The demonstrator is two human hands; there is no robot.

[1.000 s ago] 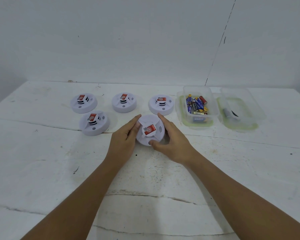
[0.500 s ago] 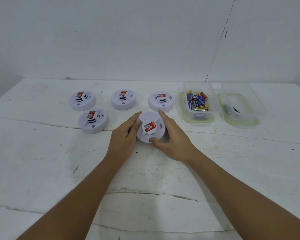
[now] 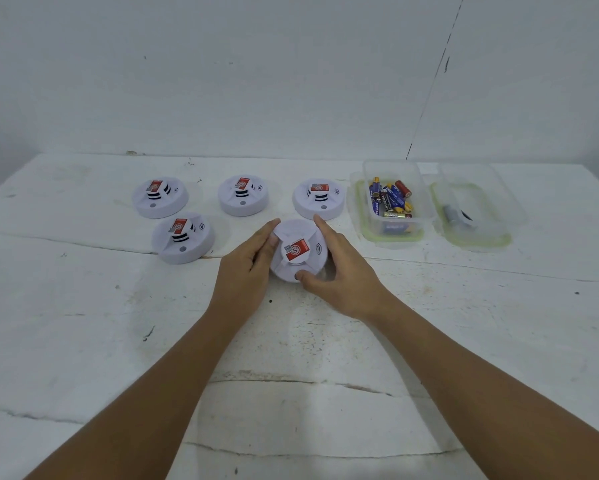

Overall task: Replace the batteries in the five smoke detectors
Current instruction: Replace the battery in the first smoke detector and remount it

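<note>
A round white smoke detector [image 3: 296, 252] with a red label sits at mid-table between my hands. My left hand [image 3: 244, 271] grips its left side, and my right hand [image 3: 339, 271] grips its right side with the thumb on the near rim. Several more white detectors stand behind: one at back left [image 3: 160, 199], one at back middle [image 3: 243, 195], one at back right [image 3: 319, 199] and one at left front [image 3: 183, 238]. A clear tub [image 3: 395, 202] holds several loose batteries [image 3: 389, 200].
A second clear tub [image 3: 474, 209] to the right holds one small dark item. The white table [image 3: 83, 323] is cracked and painted. A white wall rises just behind the table's far edge.
Both hands stay on the near detector; it has turned slightly between them, and the view has shifted a little.
</note>
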